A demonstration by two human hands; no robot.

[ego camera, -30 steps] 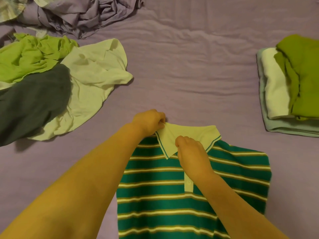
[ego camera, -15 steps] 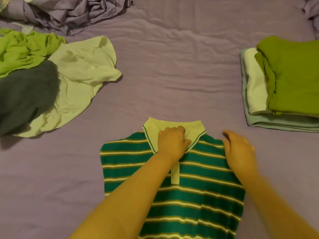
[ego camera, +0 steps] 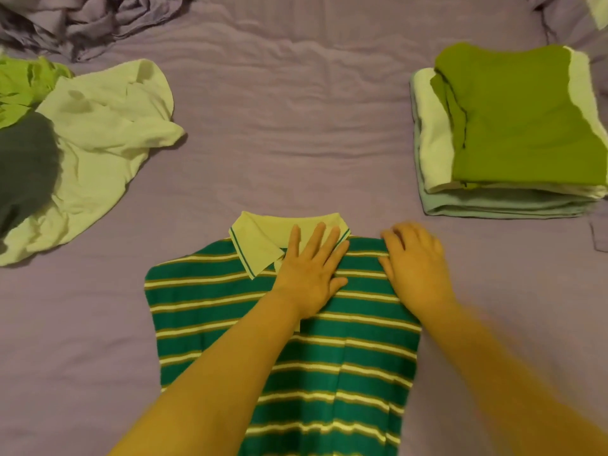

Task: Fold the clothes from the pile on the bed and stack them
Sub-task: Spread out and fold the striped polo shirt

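Striped polo shirt [ego camera: 210,311]: green with thin pale and olive stripes, one pale collar [ego camera: 260,245] edged in a dark line; it lies face up, collar pointing away from the person, on the purple bed sheet [ego camera: 296,133] at the near middle of the bed.
Shirt shape: both sides are turned in, so the body reads as a narrow panel; a lengthwise crease runs down its right half.
Left hand [ego camera: 309,274]: flat on the shirt just below the collar, fingers straight and spread, fingertips [ego camera: 318,229] lying on the collar's right half; it grips nothing.
Right hand [ego camera: 416,264]: palm down on the shirt's right shoulder edge, fingers relaxed and slightly bent; blurred, and no cloth shows pinched in it.
Folded stack [ego camera: 513,133]: one stack, well apart to the right; three layers can be counted: olive green on top, a pale one under it, a light grey-green one at the bottom.
Unfolded pile [ego camera: 98,126]: to the left, three garments can be counted: one pale, one bright green [ego camera: 19,83], one dark grey [ego camera: 23,166].
Rumpled purple bedding [ego camera: 85,18]: one heap at the far left corner.
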